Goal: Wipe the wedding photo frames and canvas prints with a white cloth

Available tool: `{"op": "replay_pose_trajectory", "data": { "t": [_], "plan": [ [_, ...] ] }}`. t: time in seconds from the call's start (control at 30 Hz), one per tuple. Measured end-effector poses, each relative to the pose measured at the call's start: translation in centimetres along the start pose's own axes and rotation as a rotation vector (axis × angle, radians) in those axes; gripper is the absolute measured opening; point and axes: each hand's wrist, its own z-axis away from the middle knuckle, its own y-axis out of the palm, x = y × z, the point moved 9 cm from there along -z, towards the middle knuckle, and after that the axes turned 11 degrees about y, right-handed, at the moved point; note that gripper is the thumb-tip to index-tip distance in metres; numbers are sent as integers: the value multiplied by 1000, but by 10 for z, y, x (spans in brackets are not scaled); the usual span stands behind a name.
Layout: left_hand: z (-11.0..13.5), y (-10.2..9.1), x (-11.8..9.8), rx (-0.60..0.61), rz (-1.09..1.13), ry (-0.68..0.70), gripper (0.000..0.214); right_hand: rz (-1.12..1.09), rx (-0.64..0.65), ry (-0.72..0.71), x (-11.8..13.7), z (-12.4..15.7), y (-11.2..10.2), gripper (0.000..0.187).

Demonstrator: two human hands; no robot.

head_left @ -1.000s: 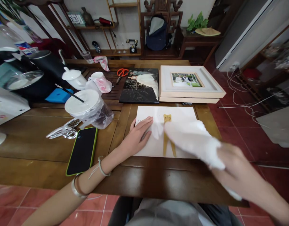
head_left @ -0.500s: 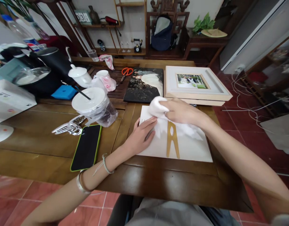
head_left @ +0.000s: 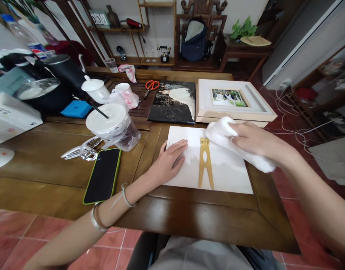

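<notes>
A flat white board lies on the table with a gold A-shaped piece in its middle, narrow end away from me. My left hand rests on the board's left side, fingers stretched out and holding nothing. In my right hand a white cloth is bunched up; it covers the board's far right corner and trails over the right edge. The underside of the cloth is hidden.
Behind the board lie a dark photo panel and a light picture frame stacked on another. To the left are a phone, a lidded cup in plastic, and a silver hair clip. Orange-handled scissors lie farther back.
My right hand has moved the cloth rightward across the board, uncovering the far end of the gold piece. My left hand has stayed in place.
</notes>
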Motion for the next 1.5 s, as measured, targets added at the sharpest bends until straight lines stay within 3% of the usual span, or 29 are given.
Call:
{"op": "replay_pose_trajectory", "data": {
  "t": [0.1, 0.17, 0.3, 0.43, 0.57, 0.67, 0.77, 0.87, 0.93, 1.0, 1.07, 1.17, 1.23, 1.37, 1.5],
  "plan": [
    [0, 0, 0, -22, 9, 9, 43, 41, -46, 121, -31, 25, -6, 19],
    [0, -3, 0, -62, 33, 10, 41, 90, -53, 166, -28, 33, -9, 15],
    [0, -19, 1, -250, 128, 19, 43, 102, -93, 35, 37, 27, 0, 24],
    [4, -30, 2, -382, 202, 53, 50, 95, -135, -148, 107, 12, 38, 26],
    [5, -32, -2, -392, 229, 113, 50, 91, -120, -304, 137, 23, 75, 19],
    [6, -32, -2, -392, 237, 114, 50, 15, -199, -495, 148, 59, 79, 19],
    [5, -28, 2, -355, 218, 76, 50, -26, -255, -580, 152, 99, 70, 23],
    [3, -18, 7, -268, 196, 12, 49, -130, -184, -590, 150, 128, 46, 16],
    [2, -12, 9, -202, 174, -34, 48, -258, -134, -500, 133, 132, 18, 14],
    [2, -8, 10, -152, 154, -66, 46, -321, -85, -269, 99, 122, -7, 24],
    [1, -6, 9, -124, 141, -85, 44, -394, -198, -178, 68, 114, -39, 23],
    [-1, -5, 8, -108, 124, -92, 42, -214, -413, -124, 44, 97, -59, 25],
    [-1, -5, 8, -110, 115, -94, 42, -8, -516, -156, 51, 84, -48, 20],
    [0, -5, 10, -125, 96, -83, 41, 168, -371, -269, 87, 52, 16, 11],
    [0, -3, 11, -127, 71, -62, 40, 172, -344, -378, 116, 56, 52, 6]
  ]
}}
